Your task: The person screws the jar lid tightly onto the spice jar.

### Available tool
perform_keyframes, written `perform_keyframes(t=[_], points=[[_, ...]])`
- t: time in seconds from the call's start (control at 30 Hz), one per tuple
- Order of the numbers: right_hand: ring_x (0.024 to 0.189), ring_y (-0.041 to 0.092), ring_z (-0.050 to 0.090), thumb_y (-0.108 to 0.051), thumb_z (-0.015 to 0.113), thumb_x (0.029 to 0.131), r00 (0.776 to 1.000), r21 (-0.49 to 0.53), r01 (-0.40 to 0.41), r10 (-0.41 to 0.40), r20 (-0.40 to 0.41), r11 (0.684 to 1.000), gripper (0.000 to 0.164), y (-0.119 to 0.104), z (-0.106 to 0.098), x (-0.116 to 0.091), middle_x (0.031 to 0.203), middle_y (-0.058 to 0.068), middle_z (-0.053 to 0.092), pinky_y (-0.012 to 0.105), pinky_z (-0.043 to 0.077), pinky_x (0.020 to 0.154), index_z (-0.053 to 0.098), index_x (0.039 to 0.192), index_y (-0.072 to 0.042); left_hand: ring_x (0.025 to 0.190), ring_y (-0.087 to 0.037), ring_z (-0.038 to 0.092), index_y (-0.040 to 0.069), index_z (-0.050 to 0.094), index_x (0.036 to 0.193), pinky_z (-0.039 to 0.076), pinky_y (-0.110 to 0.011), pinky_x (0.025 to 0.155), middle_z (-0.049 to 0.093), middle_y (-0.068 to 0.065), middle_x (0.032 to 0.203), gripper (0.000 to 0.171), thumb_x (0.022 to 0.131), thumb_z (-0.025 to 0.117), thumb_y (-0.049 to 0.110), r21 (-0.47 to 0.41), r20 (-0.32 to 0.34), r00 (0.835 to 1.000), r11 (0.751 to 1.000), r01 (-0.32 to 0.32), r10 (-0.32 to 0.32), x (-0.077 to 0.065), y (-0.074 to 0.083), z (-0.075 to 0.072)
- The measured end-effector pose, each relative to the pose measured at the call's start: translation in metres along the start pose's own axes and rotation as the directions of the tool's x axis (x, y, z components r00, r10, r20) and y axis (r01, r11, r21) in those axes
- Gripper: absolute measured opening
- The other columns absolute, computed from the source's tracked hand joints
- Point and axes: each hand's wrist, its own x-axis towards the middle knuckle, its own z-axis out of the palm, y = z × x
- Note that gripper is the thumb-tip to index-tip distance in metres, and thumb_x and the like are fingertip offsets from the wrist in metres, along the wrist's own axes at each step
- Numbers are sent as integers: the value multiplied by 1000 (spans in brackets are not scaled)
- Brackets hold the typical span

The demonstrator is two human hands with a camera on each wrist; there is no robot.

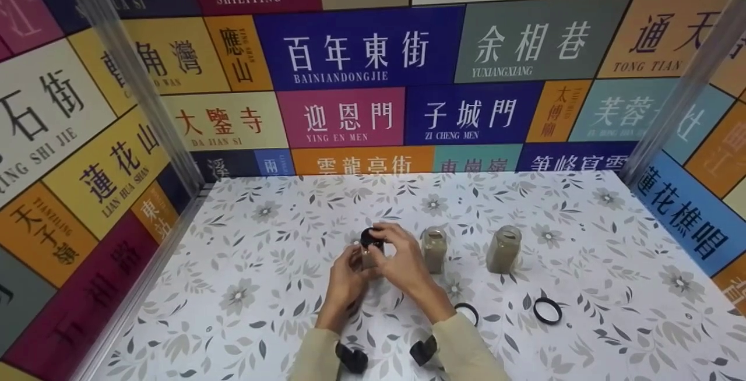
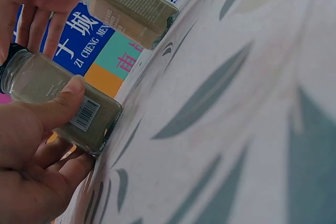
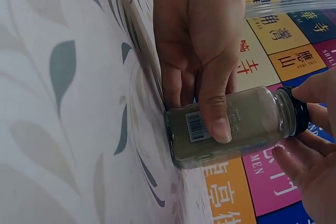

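Centrally, upright between both hands, a filled glass jar (image 3: 252, 116), body gripped by the left hand (image 1: 345, 279), black lid (image 3: 299, 111) pinched by the right hand (image 1: 405, 261), a second jar (image 1: 434, 253) just right of the grip, third jar (image 1: 504, 253) farther right, black-rimmed round (image 1: 558, 317) right and nearer the wearer.

Bright, even light in head view, 2 dimmer, greyer wrist views, nearby tabletop (image 2: 262, 114) blurred
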Motion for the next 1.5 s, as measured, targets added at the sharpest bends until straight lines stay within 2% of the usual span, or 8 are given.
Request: perform_keyframes(t=[0.17,0.37,0.5,0.73,1.03,1.33,1.5], points=[[114,29,66,-10,77,86,1000,-12,25,-25,-13,1000,26,2,0,0,119,11,70,42,55,99,74,111,-3,125,-43,60,-7,56,128,51,-44,109,63,-30,131,57,77,81,-2,-70,6,1000,998,6,-5,-1,-1,-1],[113,29,67,-11,80,83,999,-3,41,-41,-26,999,27,5,1,0,117,14,70,42,55,101,74,109,-3,124,-42,61,-6,58,126,52,-43,107,63,-29,130,56,75,82,-2,-117,-5,1000,993,14,-15,-1,0,0],[112,29,67,-12,80,83,999,3,39,-39,-33,999,28,5,2,-1,116,16,70,42,55,101,75,109,-3,124,-42,61,-7,57,127,52,-44,107,63,-29,131,58,75,82,-2,-113,-8,999,993,30,-31,-3,2,1],[113,29,67,-10,78,84,999,7,35,-35,-34,999,26,4,1,-2,117,15,70,42,53,103,75,109,-3,126,-41,60,-3,58,126,50,-44,109,64,-25,132,59,75,85,7,-38,-5,999,998,41,-42,-2,-1,0],[115,29,67,-10,76,86,1000,37,10,-10,-17,999,25,4,-1,-1,119,13,70,42,52,105,75,110,-5,125,-41,61,-5,57,127,50,-45,109,64,-26,132,60,75,85,4,-48,-7,1000,999,16,-16,-1,0,-1],[116,28,66,-19,81,83,1000,-5,-24,24,3,1000,30,4,0,-2,121,12,71,41,53,104,74,111,-9,125,-43,60,-9,53,131,49,-45,110,62,-29,132,64,76,84,3,-49,-1,1000,998,25,-25,-1,-1,-1],[114,29,68,-15,79,84,1000,44,-14,14,-7,999,28,4,0,-2,119,15,72,39,55,103,73,110,-7,124,-42,61,-8,58,132,50,-44,109,63,-29,132,62,76,84,5,-63,11,1000,998,2,-1,-1,0,-2]])
